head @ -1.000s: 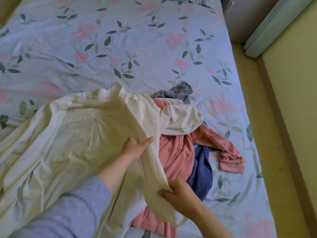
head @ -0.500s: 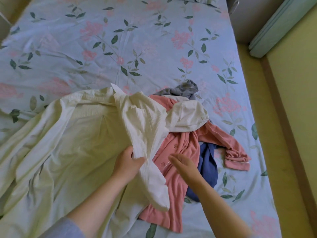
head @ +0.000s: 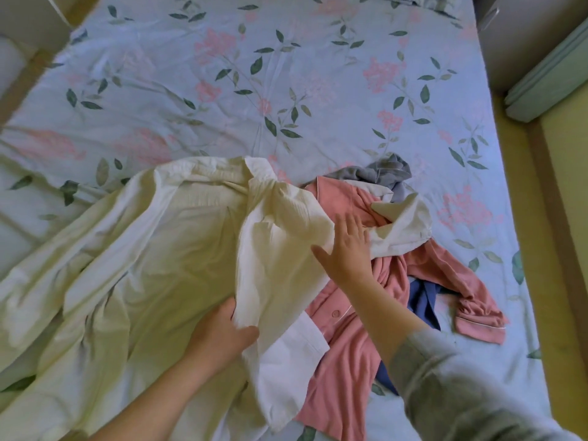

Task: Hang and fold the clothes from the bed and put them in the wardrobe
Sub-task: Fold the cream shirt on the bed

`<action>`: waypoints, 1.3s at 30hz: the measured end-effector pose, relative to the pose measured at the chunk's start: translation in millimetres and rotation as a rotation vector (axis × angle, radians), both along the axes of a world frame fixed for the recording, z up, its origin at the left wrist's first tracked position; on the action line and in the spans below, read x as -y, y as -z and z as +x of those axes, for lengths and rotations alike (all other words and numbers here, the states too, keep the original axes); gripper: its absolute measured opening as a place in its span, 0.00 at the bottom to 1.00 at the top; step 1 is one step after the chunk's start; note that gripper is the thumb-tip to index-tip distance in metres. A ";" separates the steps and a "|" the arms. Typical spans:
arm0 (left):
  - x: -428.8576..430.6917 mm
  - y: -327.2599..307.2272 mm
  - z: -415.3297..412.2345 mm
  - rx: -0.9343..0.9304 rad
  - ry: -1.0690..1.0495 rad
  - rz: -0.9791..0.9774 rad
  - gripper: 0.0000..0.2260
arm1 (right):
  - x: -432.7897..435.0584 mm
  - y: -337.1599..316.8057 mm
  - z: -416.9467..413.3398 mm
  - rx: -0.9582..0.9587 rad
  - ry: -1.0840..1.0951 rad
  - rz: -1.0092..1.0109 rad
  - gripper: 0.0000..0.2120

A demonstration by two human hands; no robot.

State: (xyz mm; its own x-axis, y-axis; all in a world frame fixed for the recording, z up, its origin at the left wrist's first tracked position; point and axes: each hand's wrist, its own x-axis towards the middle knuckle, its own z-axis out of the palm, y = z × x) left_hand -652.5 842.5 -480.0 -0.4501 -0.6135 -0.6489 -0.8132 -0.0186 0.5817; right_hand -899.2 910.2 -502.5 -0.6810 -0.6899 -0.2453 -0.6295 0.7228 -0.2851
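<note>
Two hands work at the near edge of the bed (head: 286, 90). The cream shirt (head: 143, 265) lies spread across the near left part of the bed, with one sleeve folded over toward the right. The left hand (head: 222, 338) grips that sleeve's edge, thumb on top and fingers curled under the cloth. The right hand (head: 348, 249) lies palm down on the cream shirt where it overlaps the pink shirt (head: 343, 361), fingers straight and slightly apart. The pink shirt is crumpled toward the near right corner. A blue garment (head: 420, 297) shows beneath it. A grey garment (head: 388, 170) touches the pile's far side.
</note>
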 end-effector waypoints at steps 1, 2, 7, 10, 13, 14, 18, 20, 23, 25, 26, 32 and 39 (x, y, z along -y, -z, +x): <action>2.5 1.9 2.2 0.010 0.009 0.001 0.08 | 11.0 3.9 -1.2 -0.012 -0.049 0.063 0.41; 5.6 3.9 4.7 0.015 0.012 0.004 0.08 | 21.4 7.6 -1.4 -0.012 -0.070 0.114 0.42; 21.0 16.6 17.7 0.014 0.049 0.026 0.09 | 40.0 29.1 -3.2 0.081 0.062 0.265 0.34; 30.7 25.3 20.6 0.031 0.068 0.039 0.07 | 34.8 33.0 -2.0 0.114 0.013 0.189 0.11; 43.7 32.9 17.0 0.079 0.039 -0.014 0.09 | 29.8 28.6 7.2 0.174 -0.017 0.064 0.09; 47.3 35.0 15.5 0.094 0.025 -0.039 0.11 | 25.5 25.3 12.2 0.195 -0.029 0.022 0.07; 56.6 35.8 0.9 0.071 -0.004 -0.112 0.19 | -8.3 12.3 39.6 0.448 -0.143 0.052 0.11; 61.0 33.7 -9.6 0.034 -0.012 -0.116 0.19 | -23.9 9.3 51.4 0.612 -0.205 0.256 0.14; 66.2 31.2 -18.7 0.025 -0.010 -0.125 0.17 | -32.3 8.8 54.4 0.683 -0.215 0.494 0.10; 67.5 31.3 -21.1 0.033 0.000 -0.128 0.16 | -27.3 6.1 48.3 0.623 -0.133 0.409 0.13; 67.6 31.7 -22.0 0.034 0.003 -0.128 0.16 | -22.0 4.1 44.5 0.561 -0.096 0.312 0.13; 76.3 42.0 -23.9 0.011 -0.008 -0.159 0.16 | 39.1 10.7 31.4 0.616 0.177 -0.047 0.23; 91.8 51.8 -16.5 -0.016 -0.036 -0.169 0.16 | 103.2 47.9 35.4 0.762 0.507 -0.228 0.22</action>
